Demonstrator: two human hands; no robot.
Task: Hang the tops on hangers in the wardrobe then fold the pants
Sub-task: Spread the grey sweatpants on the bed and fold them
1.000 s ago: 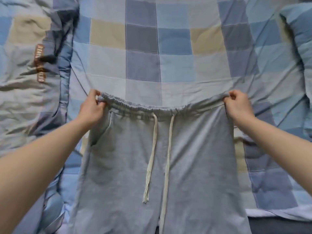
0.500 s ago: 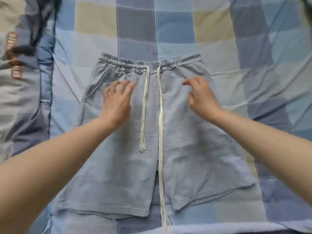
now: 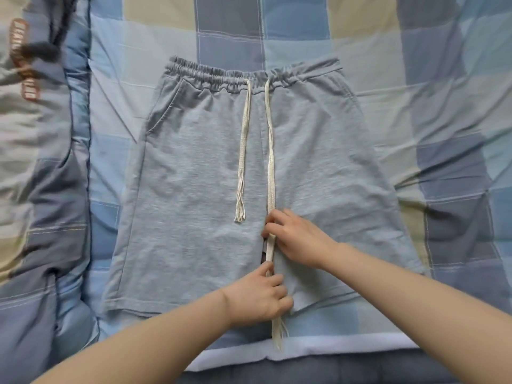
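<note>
Grey shorts [image 3: 194,189] lie flat, front up, on checked bedspread [image 3: 415,106]. Left hand [image 3: 260,296] and right hand [image 3: 297,239] pinch long drawstring [image 3: 271,173] at crotch seam. Risk: tugging cord bunches waistband [image 3: 235,76], uneven fold. Bed edge near hems; open room both sides.

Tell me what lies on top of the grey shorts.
Two cream drawstrings lie on the grey cotton shorts; left hand and right hand grip the longer one, partly covering it.
</note>
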